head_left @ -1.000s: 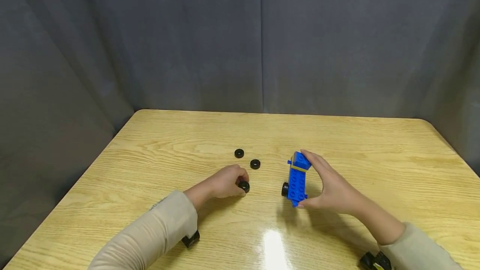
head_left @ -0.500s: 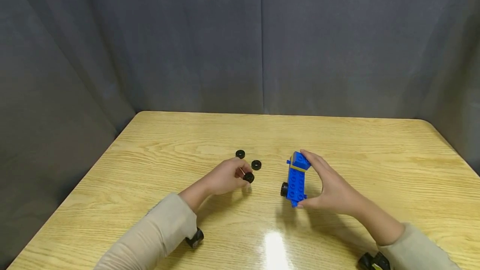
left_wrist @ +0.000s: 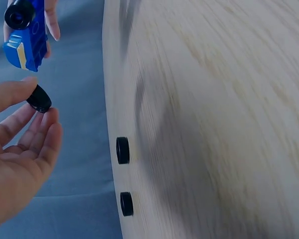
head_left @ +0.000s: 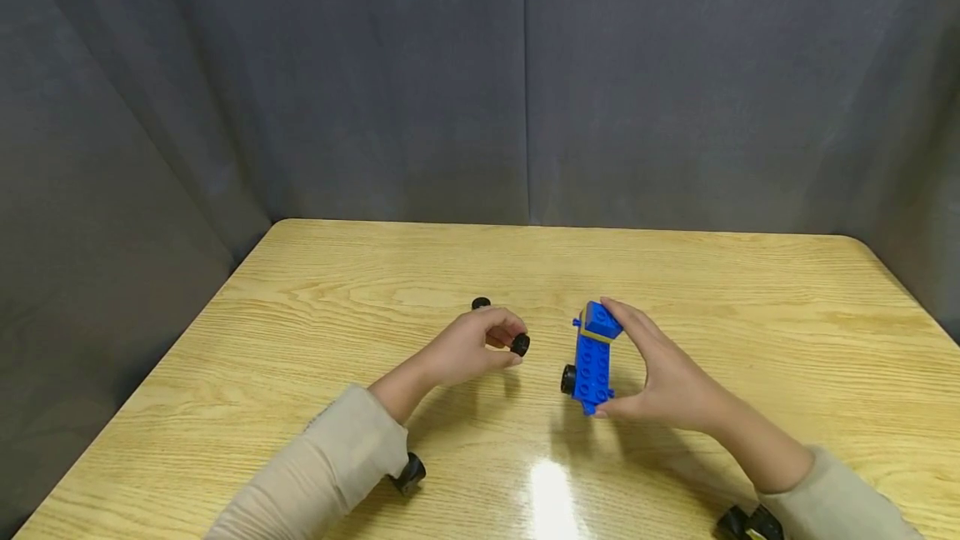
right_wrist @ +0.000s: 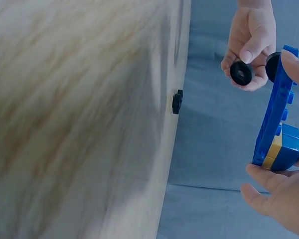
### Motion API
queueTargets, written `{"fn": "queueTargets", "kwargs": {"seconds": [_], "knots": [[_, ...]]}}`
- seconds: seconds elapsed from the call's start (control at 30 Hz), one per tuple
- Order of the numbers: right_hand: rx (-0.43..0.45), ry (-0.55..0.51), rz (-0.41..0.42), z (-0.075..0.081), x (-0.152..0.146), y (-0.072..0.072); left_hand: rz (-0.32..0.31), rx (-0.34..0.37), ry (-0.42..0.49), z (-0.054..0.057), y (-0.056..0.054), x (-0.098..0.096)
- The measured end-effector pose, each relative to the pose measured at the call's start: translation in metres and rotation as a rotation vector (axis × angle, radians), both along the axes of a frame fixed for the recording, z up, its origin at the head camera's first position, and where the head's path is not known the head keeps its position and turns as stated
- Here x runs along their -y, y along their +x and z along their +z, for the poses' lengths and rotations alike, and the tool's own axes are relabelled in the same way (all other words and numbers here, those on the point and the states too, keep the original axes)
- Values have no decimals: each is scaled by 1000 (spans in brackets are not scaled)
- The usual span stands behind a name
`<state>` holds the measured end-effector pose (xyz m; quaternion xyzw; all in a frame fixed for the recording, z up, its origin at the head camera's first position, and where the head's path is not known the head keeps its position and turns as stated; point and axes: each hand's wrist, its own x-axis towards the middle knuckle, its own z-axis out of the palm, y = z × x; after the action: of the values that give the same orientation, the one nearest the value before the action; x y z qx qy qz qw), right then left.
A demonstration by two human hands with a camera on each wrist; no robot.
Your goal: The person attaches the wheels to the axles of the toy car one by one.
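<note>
Between thumb and fingertips, my left hand [head_left: 465, 352] pinches a small black toy wheel [head_left: 520, 345], held above the table. The same wheel [left_wrist: 39, 99] is tilted in the left wrist view. My right hand [head_left: 678, 386] grips a blue toy brick car [head_left: 593, 369] by its two ends, thumb at the near end and fingers at the far end. One black wheel [head_left: 568, 379] is fitted on the car's left side near the thumb. A bare blue peg shows on that side's far end. A short gap separates the held wheel from the car.
Two loose black wheels, one nearer [left_wrist: 122, 150] and one farther [left_wrist: 126, 204] in the left wrist view, lie on the wooden table [head_left: 337, 273]. My left hand hides one of them in the head view. A grey curtain [head_left: 375, 90] stands behind the table.
My left hand has lifted the wheel off the table and carried it right, closer to the car. It now covers one loose wheel in the head view. My right hand and the car stay nearly still.
</note>
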<state>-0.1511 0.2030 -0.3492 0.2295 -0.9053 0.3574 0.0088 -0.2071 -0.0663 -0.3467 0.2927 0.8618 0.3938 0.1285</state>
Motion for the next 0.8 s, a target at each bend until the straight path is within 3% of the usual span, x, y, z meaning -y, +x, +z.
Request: {"fn": "queueTargets", "kwargs": {"seconds": [0.8], "knots": [[-31,-33,38,-1,4,6,-36,25,126,1,4,-20]]}}
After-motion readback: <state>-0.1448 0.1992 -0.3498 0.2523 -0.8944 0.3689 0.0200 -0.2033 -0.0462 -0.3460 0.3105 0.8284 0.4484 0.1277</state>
